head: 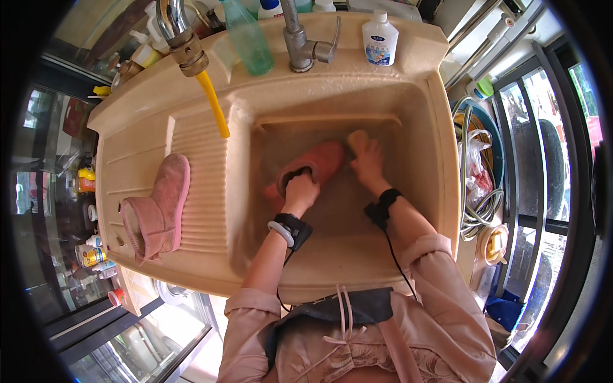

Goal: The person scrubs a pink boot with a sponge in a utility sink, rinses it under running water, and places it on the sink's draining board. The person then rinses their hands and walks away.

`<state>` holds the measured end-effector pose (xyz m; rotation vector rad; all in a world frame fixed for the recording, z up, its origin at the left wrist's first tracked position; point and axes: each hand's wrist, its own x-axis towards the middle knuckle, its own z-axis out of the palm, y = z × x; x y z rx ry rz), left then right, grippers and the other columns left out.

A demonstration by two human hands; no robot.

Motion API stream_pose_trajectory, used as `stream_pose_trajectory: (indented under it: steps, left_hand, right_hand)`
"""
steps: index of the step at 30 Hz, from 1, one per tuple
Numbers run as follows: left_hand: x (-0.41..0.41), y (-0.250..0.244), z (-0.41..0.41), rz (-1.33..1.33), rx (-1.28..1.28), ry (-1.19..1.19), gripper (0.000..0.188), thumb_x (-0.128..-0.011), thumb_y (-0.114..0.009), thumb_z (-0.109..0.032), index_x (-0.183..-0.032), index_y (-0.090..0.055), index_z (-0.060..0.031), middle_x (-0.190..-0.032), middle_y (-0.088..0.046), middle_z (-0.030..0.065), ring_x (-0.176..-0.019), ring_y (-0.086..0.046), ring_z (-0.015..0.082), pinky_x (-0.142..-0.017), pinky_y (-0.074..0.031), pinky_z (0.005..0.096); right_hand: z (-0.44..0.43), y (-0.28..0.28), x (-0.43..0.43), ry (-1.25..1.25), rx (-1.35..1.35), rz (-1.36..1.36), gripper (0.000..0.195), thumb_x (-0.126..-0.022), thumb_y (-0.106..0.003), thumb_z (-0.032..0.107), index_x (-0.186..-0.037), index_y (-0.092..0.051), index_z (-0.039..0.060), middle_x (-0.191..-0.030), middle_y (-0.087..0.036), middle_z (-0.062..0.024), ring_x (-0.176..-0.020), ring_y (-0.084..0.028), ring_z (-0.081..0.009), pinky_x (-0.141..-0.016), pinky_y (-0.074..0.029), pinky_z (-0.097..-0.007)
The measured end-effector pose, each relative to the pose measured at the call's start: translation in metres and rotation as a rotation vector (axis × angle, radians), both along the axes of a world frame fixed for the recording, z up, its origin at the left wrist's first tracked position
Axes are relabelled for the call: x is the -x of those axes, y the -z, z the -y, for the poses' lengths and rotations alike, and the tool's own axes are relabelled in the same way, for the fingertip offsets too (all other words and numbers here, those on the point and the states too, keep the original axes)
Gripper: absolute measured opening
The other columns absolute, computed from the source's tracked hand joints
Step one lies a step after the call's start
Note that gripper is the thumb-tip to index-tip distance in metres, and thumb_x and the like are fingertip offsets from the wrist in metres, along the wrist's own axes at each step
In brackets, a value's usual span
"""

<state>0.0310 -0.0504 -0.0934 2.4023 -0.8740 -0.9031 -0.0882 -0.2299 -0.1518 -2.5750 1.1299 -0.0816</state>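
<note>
A wet pink boot [322, 160] lies partly under the cloudy water in the sink basin [412, 110], its toe towards the upper right. My left hand [301, 190] grips the cuff at the boot's opening, with some fingers hidden inside. Just right of the toe, my right hand [369, 163] is shut on a small yellowish block [357, 142]; whether it is a brush or a sponge is unclear. The matching pink suede boot [165, 203] rests on the ribbed drainboard [203, 206] to the left.
Over the drainboard hangs a metal tap with a yellow hose [214, 103]. A grey lever faucet [302, 50], a green bottle [249, 45] and a white bottle [380, 40] stand along the back ledge. Right of the sink, a blue tub [495, 143] holds coiled hose.
</note>
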Motion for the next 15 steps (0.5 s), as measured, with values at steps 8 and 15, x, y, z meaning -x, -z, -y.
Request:
stream_pose_trajectory:
  steps: [8, 15]
  left_hand:
    - [-0.005, 0.099, -0.013, -0.8, 0.451, -0.494, 0.053, -0.09, -0.06, -0.018, -0.136, -0.045, 0.0028, -0.13, -0.055, 0.0126, -0.117, -0.054, 0.023, -0.095, -0.045, 0.0349]
    - [0.012, 0.084, -0.033, -0.885, 0.578, -0.637, 0.04, -0.087, -0.057, -0.004, -0.127, -0.051, -0.0006, -0.119, -0.059, 0.0096, -0.109, -0.058, 0.0235, -0.09, -0.049, 0.0344]
  right_hand:
    - [-0.076, -0.04, 0.013, -0.319, -0.115, 0.312, 0.087, -0.078, -0.069, 0.022, -0.151, -0.023, 0.019, -0.127, -0.043, -0.0294, -0.108, -0.05, -0.0495, -0.09, -0.045, -0.0559]
    - [-0.039, -0.013, -0.05, -0.072, -0.115, 0.078, 0.07, -0.084, -0.063, 0.026, -0.147, -0.033, 0.0192, -0.116, -0.048, -0.0235, -0.101, -0.053, -0.0447, -0.08, -0.047, -0.0537]
